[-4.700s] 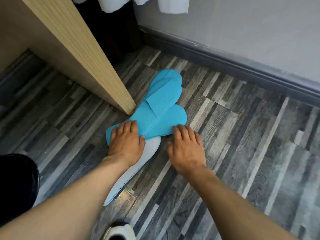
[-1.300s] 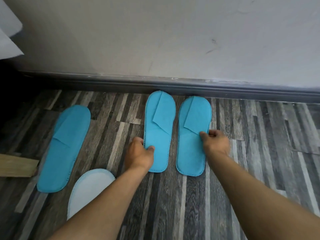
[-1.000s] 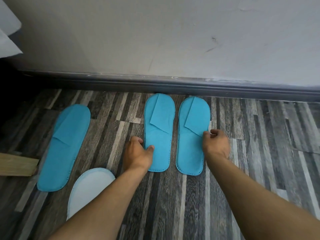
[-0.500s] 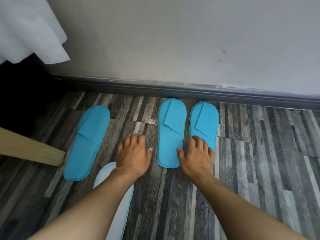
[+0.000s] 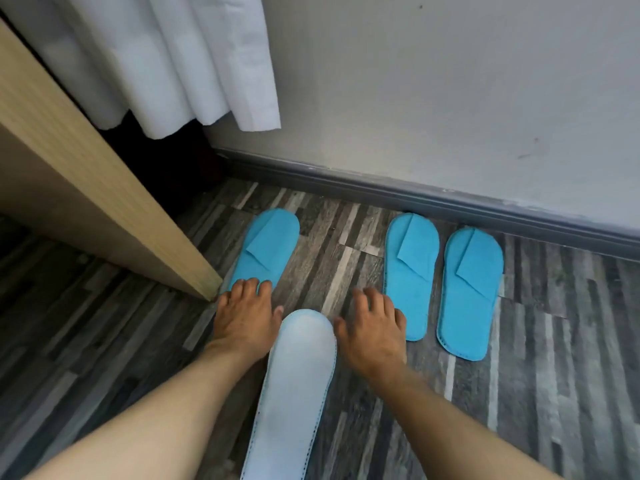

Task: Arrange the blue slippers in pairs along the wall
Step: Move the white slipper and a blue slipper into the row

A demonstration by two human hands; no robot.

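Pale sole-up slipper (image 5: pixel 298 386): lying between both hands, long axis pointing toward the wall (image 5: pixel 450 81).
Left hand (image 5: pixel 244 320): spread — fingertips resting on the lone blue slipper (image 5: pixel 268 247).
Right hand (image 5: pixel 374 330): spread, hovering nearer the finished pair (image 5: pixel 443 282).

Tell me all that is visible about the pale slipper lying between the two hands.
The pale slipper lies flat on the floor, whitish side up, which looks like its sole, with dark stitching along the rim. It looks like thin nonwoven fabric. Its rounded end points toward the wall; the other end leaves the frame. The left hand touches its edge; the right hand is beside it.
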